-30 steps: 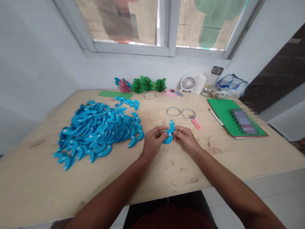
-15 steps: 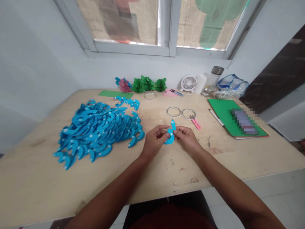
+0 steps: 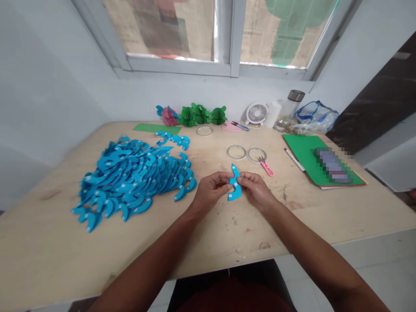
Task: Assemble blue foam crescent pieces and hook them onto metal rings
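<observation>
Between my hands is a curved blue paper cutout [image 3: 236, 193] with small white squares on it. My left hand [image 3: 215, 188] pinches its left side between thumb and fingers. From the right, my right hand [image 3: 254, 186] grips its edge near the middle. The piece stands upright over the table, its pointed end away from me. A large heap of similar blue cutouts [image 3: 136, 173] lies to the left, with a few loose ones behind it.
Beyond my hands lie two tape rolls [image 3: 236, 152] [image 3: 257, 155] and pink-handled thread snips [image 3: 267, 168]. At the right a phone [image 3: 333, 164] rests on green sheets [image 3: 300, 149] beside a pen [image 3: 294, 159]. Green paper ornaments [image 3: 201, 114], a small fan [image 3: 256, 113] and a bottle [image 3: 290, 110] line the wall.
The blue cutout has turned in my fingers, so its lower curve now shows more fully with another white square. Both hands stay in nearly the same place.
</observation>
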A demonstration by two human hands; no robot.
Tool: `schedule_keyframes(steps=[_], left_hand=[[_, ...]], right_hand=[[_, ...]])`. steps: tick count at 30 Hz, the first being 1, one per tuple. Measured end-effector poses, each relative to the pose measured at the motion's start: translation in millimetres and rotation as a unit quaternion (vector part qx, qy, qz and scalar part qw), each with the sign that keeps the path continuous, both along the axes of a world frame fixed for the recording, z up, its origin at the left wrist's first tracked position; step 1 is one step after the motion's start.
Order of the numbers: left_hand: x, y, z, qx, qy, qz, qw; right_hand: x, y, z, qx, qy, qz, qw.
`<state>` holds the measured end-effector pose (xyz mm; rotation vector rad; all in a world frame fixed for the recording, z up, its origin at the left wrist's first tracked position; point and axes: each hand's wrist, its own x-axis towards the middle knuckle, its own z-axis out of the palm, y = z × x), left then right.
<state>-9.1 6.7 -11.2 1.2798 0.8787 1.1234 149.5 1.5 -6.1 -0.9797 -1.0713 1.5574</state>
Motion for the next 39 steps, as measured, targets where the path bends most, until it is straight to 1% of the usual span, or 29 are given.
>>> schedule_keyframes(steps=[8,18,24,34,39], left_hand=[[-0.3,0.6,-0.1,-0.016,0.006,0.01,1.0],[-0.5,0.6,1.2,-0.015,0.002,0.012,1.0],[-0.6,1.4,-0.4,-0.012,-0.003,0.008,1.0],[0.2,-0.3,2.4,-0.006,0.001,0.014,1.0],[-0.2,0.5,5.0,-0.041,-0.016,0.021,0.999]], right_hand=[[-1.0,-1.2,2.4,-0.001,-0.018,-0.003,1.0],[-4.3,-2.7,6.6,0.005,-0.037,-0.016,0.999],[-5.1,-1.1,1.7,0.017,-0.057,-0.035,0.998],[-3.4,0.5,-6.1,0.041,-0.084,-0.046,0.995],[-2.9,1.2,-7.9,0.047,-0.094,-0.054,0.993]])
